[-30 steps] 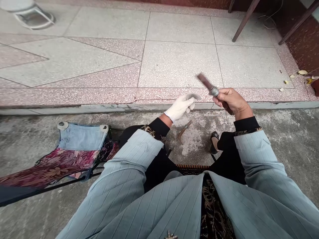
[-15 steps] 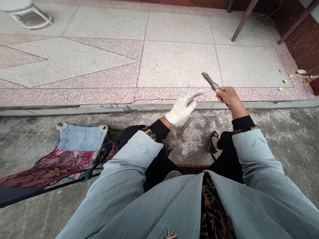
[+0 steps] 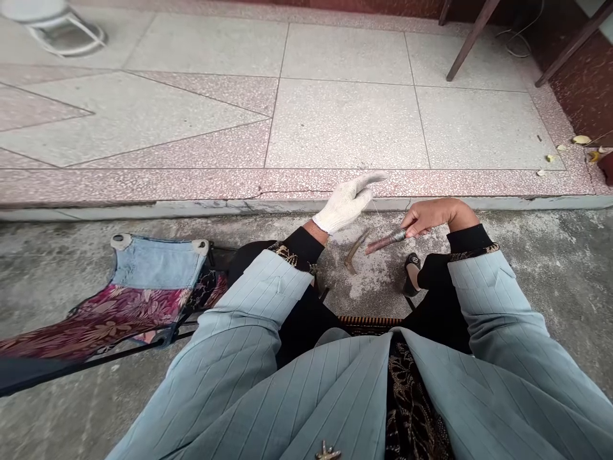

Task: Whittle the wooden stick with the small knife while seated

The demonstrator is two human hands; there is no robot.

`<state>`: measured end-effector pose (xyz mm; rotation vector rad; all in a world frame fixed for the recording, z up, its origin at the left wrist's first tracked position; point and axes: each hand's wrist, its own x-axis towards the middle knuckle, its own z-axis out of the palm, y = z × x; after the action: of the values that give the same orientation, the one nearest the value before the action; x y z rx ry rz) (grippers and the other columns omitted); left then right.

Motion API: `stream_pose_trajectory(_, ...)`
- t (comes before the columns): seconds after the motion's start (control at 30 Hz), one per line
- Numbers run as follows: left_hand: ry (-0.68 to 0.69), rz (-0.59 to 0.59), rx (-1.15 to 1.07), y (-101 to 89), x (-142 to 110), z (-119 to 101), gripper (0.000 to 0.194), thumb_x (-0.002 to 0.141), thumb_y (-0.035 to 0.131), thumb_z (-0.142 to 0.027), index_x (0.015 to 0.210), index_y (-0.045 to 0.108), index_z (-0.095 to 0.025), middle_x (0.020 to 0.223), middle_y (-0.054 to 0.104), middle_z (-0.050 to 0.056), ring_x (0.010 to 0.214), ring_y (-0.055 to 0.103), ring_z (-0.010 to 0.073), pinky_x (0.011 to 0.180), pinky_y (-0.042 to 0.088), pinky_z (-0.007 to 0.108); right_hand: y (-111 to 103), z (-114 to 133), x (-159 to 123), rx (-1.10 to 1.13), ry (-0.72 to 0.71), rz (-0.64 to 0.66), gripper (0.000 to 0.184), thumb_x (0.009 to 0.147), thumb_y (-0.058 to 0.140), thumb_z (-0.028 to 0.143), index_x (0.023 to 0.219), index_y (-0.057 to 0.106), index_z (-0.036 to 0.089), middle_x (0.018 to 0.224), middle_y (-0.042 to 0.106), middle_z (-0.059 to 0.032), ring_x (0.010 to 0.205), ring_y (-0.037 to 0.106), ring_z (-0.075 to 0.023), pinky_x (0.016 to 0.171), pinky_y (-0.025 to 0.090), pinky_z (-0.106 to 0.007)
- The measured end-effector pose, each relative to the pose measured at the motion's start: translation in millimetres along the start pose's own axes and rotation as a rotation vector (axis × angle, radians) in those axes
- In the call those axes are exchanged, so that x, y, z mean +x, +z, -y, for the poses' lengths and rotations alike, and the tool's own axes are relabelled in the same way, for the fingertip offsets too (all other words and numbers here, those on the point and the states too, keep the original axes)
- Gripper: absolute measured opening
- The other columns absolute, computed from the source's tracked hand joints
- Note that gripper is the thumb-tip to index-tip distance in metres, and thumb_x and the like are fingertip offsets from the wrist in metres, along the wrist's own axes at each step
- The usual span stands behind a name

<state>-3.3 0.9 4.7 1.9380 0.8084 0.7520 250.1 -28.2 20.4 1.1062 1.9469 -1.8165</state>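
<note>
My left hand (image 3: pixel 347 203) wears a white knit glove. Its index finger points right, the thumb sits lower, and the other fingers are curled out of sight. A thin wire (image 3: pixel 376 207) runs down from the glove toward the handle in my other hand; its far end is hard to see. My bare right hand (image 3: pixel 433 216) grips a brown wooden handle (image 3: pixel 380 244), which tilts down to the left. Silvery wire (image 3: pixel 398 236) is wound round the handle beside my fingers. On the concrete below lies a curved, rusty-brown piece (image 3: pixel 354 254), its kind unclear.
A raised tiled ledge (image 3: pixel 345 128) runs across in front. To my left is a folding chair (image 3: pixel 153 262) with denim and floral fabric. A white stool (image 3: pixel 62 25) stands far left, and wooden legs (image 3: pixel 472 41) rise at the back right. Yellow leaves (image 3: pixel 581 139) lie at right.
My right hand has lowered and turned the handle from pointing up-left to pointing down-left. The gloved left hand has shifted only slightly left.
</note>
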Motion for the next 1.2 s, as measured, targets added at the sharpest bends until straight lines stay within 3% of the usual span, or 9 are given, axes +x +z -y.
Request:
stream_pose_trajectory(0.1, -0.049, 0.032, -0.125, 3.7, 3.8, 5.5, 0.048, 0.087, 0.044, -0.018, 0.134, 0.054, -0.019, 0.065, 0.059, -0.003, 0.051, 0.047, 0.0082, 0.058, 0.043, 0.023, 4.4, 7.7, -10.3, 0.156, -0.239, -0.086, 0.039, 0.078, 0.072, 0.047, 0.094, 0.072, 0.012, 0.069, 0.062, 0.0008, 0.056, 0.048, -0.0072, 0.054, 0.038, -0.022)
stream_pose_trajectory(0.2, -0.11, 0.141, -0.271, 8.1, 5.2, 8.8, 0.035, 0.09, 0.049, -0.026, 0.121, 0.06, -0.015, 0.06, 0.053, -0.003, 0.048, 0.042, 0.0071, 0.051, 0.037, 0.02, 7.6, 14.0, -14.9, 0.384, -0.456, -0.488, 0.041, 0.075, 0.075, 0.05, 0.092, 0.07, 0.013, 0.067, 0.061, 0.001, 0.054, 0.047, -0.0067, 0.051, 0.037, -0.022)
stream_pose_trajectory(0.3, -0.154, 0.278, -0.394, 10.0, 3.5, 7.0, 0.029, 0.093, 0.048, -0.032, 0.109, 0.063, -0.013, 0.058, 0.048, -0.003, 0.049, 0.041, 0.0069, 0.046, 0.032, 0.018, 6.8, 19.4, -9.4, 0.595, -0.533, -0.916, 0.044, 0.075, 0.074, 0.057, 0.09, 0.066, 0.016, 0.067, 0.057, 0.0012, 0.052, 0.046, -0.0071, 0.048, 0.038, -0.021)
stream_pose_trajectory(0.47, -0.192, 0.437, -0.386, 7.6, -1.3, -4.0, 0.02, 0.09, 0.048, -0.026, 0.092, 0.063, -0.014, 0.058, 0.047, -0.003, 0.051, 0.041, 0.0067, 0.048, 0.034, 0.018, -6.4, 17.3, 8.1, 0.551, -0.359, -1.266, 0.037, 0.084, 0.065, 0.054, 0.081, 0.061, 0.017, 0.068, 0.056, -0.0011, 0.054, 0.047, -0.0081, 0.047, 0.038, -0.021)
stream_pose_trajectory(0.6, -0.158, 0.484, -0.281, 0.2, -4.4, -14.9, 0.02, 0.089, 0.049, -0.026, 0.089, 0.065, -0.014, 0.059, 0.05, -0.001, 0.051, 0.042, 0.0069, 0.048, 0.033, 0.019, -13.2, 9.6, 13.5, 0.152, -0.055, -1.374, 0.026, 0.086, 0.065, 0.041, 0.083, 0.068, 0.015, 0.066, 0.057, -0.0031, 0.058, 0.049, -0.0118, 0.051, 0.037, -0.025)
stream_pose_trajectory(0.77, -0.077, 0.457, -0.035, -9.1, -10.2, -26.2, 0.024, 0.087, 0.047, -0.027, 0.09, 0.068, -0.015, 0.069, 0.06, 0.001, 0.052, 0.045, 0.0073, 0.051, 0.034, 0.021, 0.2, 18.1, 16.4, -0.412, 0.304, -1.232, 0.023, 0.088, 0.06, 0.034, 0.093, 0.073, 0.016, 0.082, 0.067, -0.0115, 0.08, 0.06, -0.023, 0.071, 0.043, -0.035)
stream_pose_trajectory(1.0, 0.023, 0.336, 0.516, 0.5, -20.2, -12.3, 0.031, 0.089, 0.042, -0.03, 0.094, 0.071, -0.018, 0.08, 0.068, 0.004, 0.072, 0.061, 0.0176, 0.066, 0.041, 0.027, 26.7, 24.0, 30.8, -0.632, 0.633, -0.791, 0.022, 0.084, 0.066, 0.031, 0.089, 0.074, 0.01, 0.089, 0.069, -0.0211, 0.083, 0.066, -0.0315, 0.07, 0.045, -0.039)
stream_pose_trajectory(1.1, 0.033, 0.289, 0.787, 2.9, -24.5, -1.2, 0.035, 0.09, 0.041, -0.033, 0.101, 0.071, -0.018, 0.084, 0.071, 0.009, 0.081, 0.065, 0.0239, 0.07, 0.042, 0.03, 37.1, 20.9, 25.8, -0.57, 0.557, -0.515, 0.016, 0.077, 0.074, 0.027, 0.069, 0.072, 0.013, 0.067, 0.065, -0.0116, 0.065, 0.062, -0.0225, 0.063, 0.043, -0.035)
stream_pose_trajectory(1.2, 0.026, 0.283, 0.801, -0.4, -28.2, 3.6, 0.035, 0.091, 0.041, -0.033, 0.103, 0.071, -0.019, 0.089, 0.072, 0.008, 0.085, 0.066, 0.0234, 0.072, 0.043, 0.029, 45.8, 19.8, 8.7, -0.267, 0.236, -0.166, 0.02, 0.077, 0.073, 0.035, 0.071, 0.073, 0.016, 0.057, 0.06, -0.0014, 0.053, 0.052, -0.0124, 0.056, 0.039, -0.027)
